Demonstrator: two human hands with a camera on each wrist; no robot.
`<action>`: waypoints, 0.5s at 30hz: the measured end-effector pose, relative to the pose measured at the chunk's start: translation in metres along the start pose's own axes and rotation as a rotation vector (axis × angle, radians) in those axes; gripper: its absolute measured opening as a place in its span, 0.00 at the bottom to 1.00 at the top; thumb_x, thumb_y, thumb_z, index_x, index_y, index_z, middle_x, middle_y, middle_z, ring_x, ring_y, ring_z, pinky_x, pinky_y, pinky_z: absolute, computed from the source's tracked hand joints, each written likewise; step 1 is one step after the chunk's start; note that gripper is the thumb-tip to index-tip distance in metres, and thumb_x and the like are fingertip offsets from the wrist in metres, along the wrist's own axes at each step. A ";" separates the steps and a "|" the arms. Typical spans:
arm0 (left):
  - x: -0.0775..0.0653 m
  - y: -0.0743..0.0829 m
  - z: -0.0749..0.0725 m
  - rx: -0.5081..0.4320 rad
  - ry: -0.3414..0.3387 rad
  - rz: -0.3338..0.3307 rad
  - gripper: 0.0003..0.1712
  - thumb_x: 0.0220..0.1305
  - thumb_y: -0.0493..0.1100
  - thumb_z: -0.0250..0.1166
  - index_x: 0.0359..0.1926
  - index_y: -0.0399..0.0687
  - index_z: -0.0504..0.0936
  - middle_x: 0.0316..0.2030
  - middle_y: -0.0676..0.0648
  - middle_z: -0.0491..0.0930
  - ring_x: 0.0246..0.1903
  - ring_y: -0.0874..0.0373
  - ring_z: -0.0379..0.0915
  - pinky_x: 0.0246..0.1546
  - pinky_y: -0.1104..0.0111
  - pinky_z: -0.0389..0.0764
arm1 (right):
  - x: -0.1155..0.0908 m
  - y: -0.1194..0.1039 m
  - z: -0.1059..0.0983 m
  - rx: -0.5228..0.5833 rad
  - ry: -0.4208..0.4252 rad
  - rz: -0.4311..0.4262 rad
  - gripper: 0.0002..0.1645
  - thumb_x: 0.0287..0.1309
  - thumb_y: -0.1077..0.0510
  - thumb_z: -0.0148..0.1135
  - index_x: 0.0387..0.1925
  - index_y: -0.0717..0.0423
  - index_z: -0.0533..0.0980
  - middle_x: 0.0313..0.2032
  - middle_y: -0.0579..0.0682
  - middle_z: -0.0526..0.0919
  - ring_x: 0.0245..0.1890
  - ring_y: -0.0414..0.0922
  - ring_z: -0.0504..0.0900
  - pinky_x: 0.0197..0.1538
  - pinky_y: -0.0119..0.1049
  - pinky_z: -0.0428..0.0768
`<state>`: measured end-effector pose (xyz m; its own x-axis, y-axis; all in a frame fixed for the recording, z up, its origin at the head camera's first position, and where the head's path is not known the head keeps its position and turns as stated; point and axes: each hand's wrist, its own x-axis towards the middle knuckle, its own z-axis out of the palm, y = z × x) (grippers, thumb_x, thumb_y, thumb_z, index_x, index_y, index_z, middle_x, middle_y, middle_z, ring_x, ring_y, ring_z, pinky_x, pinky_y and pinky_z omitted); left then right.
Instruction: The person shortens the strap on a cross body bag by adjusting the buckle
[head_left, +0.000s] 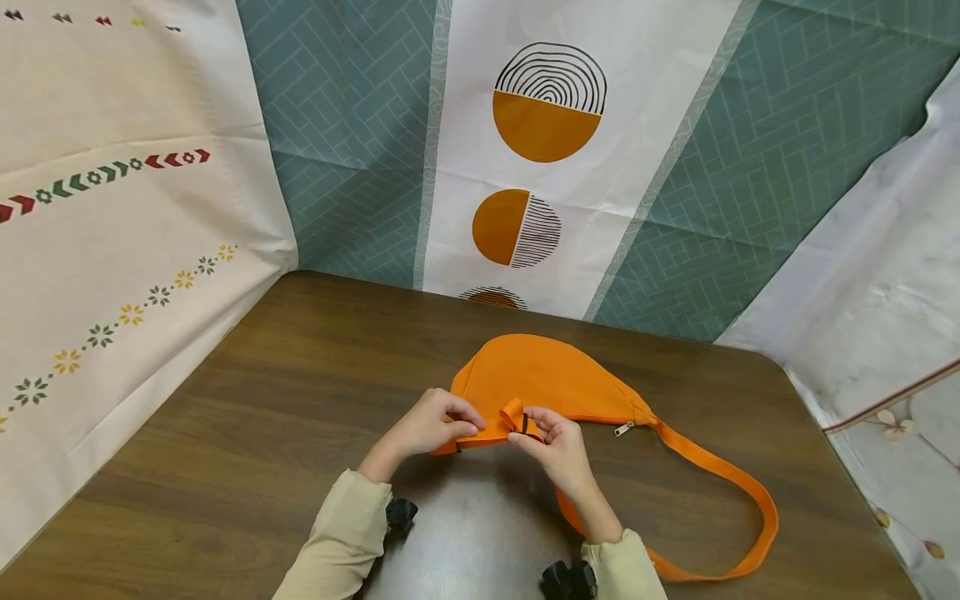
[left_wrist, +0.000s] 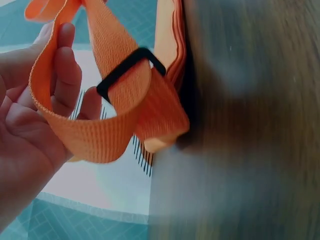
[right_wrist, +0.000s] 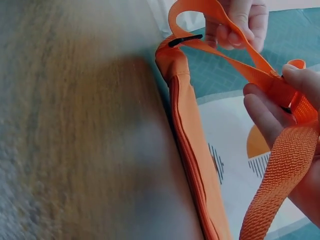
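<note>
An orange sling bag (head_left: 540,371) lies on the table with its zipped edge towards me. Its webbing strap (head_left: 765,517) loops out to the right and back to my hands. My left hand (head_left: 433,423) is at the bag's left end, its fingers curled round a loop of the strap (left_wrist: 95,140). Beside that loop, the webbing passes through a black rectangular ring (left_wrist: 120,70) at the bag's end. My right hand (head_left: 562,450) pinches the strap between thumb and fingers, at a black piece (head_left: 525,423) on the webbing. A small loop of webbing stands up above its fingertips.
The brown wooden table (head_left: 262,400) extends around the bag. A metal zipper pull (head_left: 624,429) hangs at the bag's right end. Patterned cloths (head_left: 352,167) stand behind the table and along both sides. Dark camera mounts (head_left: 401,512) sit at both wrists.
</note>
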<state>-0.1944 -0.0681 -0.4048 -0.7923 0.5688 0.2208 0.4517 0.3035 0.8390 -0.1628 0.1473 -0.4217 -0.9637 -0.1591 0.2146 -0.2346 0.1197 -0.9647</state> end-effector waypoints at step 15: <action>-0.016 -0.012 -0.027 -0.033 0.047 -0.089 0.05 0.53 0.31 0.63 0.32 0.36 0.84 0.30 0.46 0.81 0.28 0.58 0.74 0.28 0.71 0.76 | 0.001 0.001 -0.011 -0.023 -0.017 0.033 0.18 0.44 0.70 0.65 0.40 0.73 0.74 0.32 0.61 0.79 0.27 0.43 0.78 0.33 0.31 0.78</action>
<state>-0.1981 -0.1017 -0.4044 -0.8476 0.5038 0.1669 0.3652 0.3256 0.8721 -0.1651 0.1579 -0.4212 -0.9687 -0.1712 0.1796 -0.2055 0.1477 -0.9674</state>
